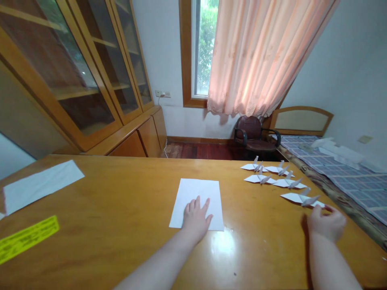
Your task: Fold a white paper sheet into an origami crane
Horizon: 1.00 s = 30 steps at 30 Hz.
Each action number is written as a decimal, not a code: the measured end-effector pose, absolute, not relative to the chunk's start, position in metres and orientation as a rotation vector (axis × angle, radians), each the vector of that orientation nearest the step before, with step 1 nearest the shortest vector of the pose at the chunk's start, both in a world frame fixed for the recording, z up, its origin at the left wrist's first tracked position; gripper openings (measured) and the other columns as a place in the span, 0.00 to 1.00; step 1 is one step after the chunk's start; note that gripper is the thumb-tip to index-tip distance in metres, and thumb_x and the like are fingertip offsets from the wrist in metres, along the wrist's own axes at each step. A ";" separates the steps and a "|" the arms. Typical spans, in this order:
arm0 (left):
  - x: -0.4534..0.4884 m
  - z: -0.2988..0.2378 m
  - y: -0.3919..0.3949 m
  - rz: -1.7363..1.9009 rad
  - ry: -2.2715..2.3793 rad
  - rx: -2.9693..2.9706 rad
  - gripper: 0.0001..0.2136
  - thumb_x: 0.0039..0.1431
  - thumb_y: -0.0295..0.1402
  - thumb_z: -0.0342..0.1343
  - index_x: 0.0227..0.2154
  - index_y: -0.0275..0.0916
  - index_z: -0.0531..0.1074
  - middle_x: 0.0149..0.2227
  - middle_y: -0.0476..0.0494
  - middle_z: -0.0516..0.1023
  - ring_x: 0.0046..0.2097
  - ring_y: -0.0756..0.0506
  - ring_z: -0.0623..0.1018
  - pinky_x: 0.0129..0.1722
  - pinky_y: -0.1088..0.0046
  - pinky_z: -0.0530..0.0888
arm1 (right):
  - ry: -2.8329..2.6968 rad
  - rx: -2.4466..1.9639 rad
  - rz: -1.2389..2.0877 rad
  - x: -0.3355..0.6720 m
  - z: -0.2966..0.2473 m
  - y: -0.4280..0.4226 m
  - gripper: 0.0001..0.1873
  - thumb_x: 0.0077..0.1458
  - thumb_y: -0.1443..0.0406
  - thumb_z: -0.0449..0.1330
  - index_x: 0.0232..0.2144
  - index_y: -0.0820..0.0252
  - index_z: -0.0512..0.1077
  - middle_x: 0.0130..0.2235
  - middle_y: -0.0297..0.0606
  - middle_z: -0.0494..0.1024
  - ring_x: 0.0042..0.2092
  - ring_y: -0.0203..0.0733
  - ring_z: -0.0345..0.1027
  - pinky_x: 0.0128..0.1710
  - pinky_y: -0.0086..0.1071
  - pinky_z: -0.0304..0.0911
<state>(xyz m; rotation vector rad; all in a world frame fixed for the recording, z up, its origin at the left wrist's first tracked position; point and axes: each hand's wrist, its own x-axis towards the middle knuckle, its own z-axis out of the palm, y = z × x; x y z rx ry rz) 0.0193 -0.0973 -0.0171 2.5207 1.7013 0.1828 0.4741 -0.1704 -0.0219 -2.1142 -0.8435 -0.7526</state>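
My left hand (197, 219) lies flat on a white sheet of paper (199, 188) in the middle of the table, its fingers spread. Over at the right, the fingertips of my right hand (327, 222) are pinched together at the wing tip of a folded white paper crane (298, 197). This crane rests on the tabletop, nearest to me of the group. Behind it stand more paper cranes, among them one crane (255, 178) at the left and another crane (290, 183) at the right.
On the table's (121, 193) left lie a white paper strip (42, 186) and a yellow label (28, 238) with writing. A glass-fronted cabinet (121, 117) stands beyond. Past the far edge are an office chair (250, 131) and a bed (338, 161).
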 end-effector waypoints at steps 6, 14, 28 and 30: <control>0.020 -0.037 -0.091 0.167 1.618 2.571 0.34 0.60 0.50 0.36 0.64 0.35 0.45 0.66 0.37 0.44 0.66 0.39 0.44 0.63 0.53 0.42 | -1.583 -1.788 -0.327 0.380 -0.013 -0.148 0.15 0.53 0.59 0.51 0.35 0.61 0.72 0.37 0.48 0.76 0.40 0.50 0.70 0.44 0.45 0.64; 0.023 -0.038 -0.090 0.130 1.729 2.500 0.42 0.54 0.56 0.38 0.63 0.26 0.46 0.65 0.30 0.44 0.66 0.34 0.40 0.62 0.50 0.41 | -2.332 -1.520 0.557 0.160 -0.005 -0.071 0.23 0.62 0.61 0.44 0.58 0.56 0.59 0.62 0.39 0.58 0.63 0.42 0.47 0.62 0.43 0.43; -0.002 -0.020 -0.036 -0.024 2.141 2.203 0.39 0.58 0.51 0.38 0.61 0.19 0.48 0.64 0.21 0.45 0.65 0.29 0.43 0.60 0.47 0.43 | -2.263 -1.968 0.279 0.154 -0.020 -0.027 0.36 0.60 0.55 0.43 0.63 0.75 0.45 0.65 0.53 0.44 0.66 0.49 0.35 0.62 0.45 0.32; -0.006 -0.020 -0.018 0.013 1.855 2.465 0.30 0.62 0.44 0.37 0.62 0.29 0.49 0.65 0.33 0.47 0.66 0.36 0.44 0.62 0.52 0.43 | -2.260 -1.964 0.264 0.154 -0.020 -0.027 0.35 0.60 0.55 0.43 0.63 0.75 0.45 0.65 0.52 0.44 0.66 0.49 0.35 0.62 0.45 0.32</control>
